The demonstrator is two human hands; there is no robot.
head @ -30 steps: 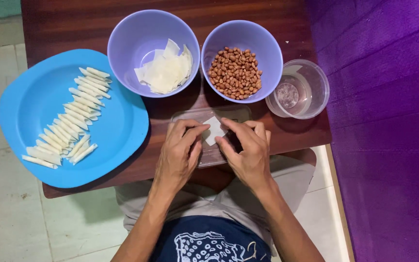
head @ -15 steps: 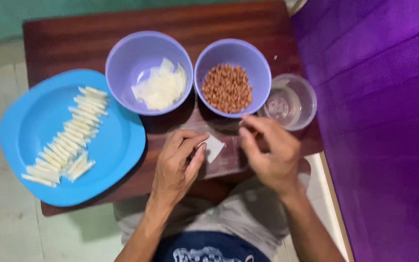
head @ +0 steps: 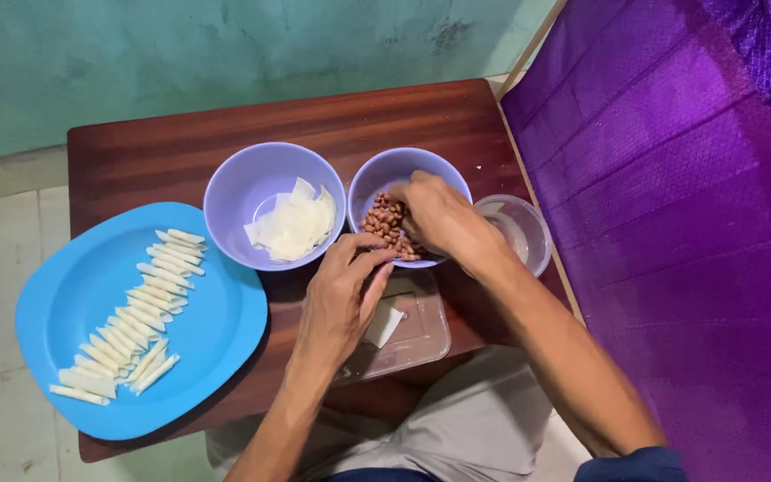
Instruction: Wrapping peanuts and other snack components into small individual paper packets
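Peanuts (head: 384,220) in lilac bowl (head: 377,178): right hand (head: 435,214) pinching some; left hand (head: 341,299) grasps wrapper (head: 384,325)

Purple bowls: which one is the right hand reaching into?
The right-side bowl, holding brown peanuts; the right hand is inside it. The other bowl holds pale wrappers and is untouched.

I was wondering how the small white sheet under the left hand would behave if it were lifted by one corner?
The white sheet looks thin and flat, so probably floppy and very light. The similar sheets in the bowl curl, suggesting easy tearing.
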